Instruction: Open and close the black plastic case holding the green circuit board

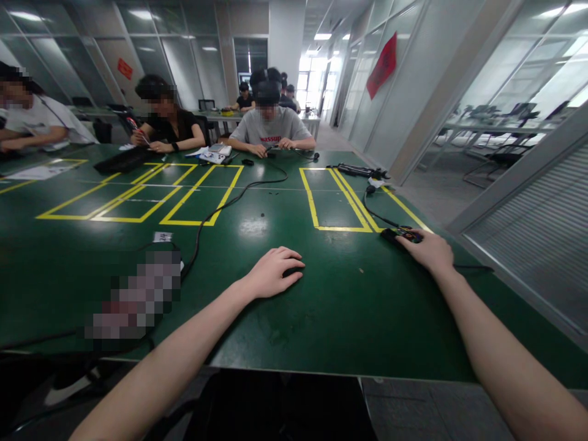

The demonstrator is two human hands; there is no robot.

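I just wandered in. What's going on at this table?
A person at the green table has their right hand on a small dark item near the table's right side; what it is, or how firmly it is gripped, is hard to tell. Their left hand is at the middle of the near side, with nothing visibly held. Across from them, a co-worker in a grey shirt has both hands at something small and dark.

Left grip (274,273): palm down, loosely curved | Right grip (430,250): curled inward
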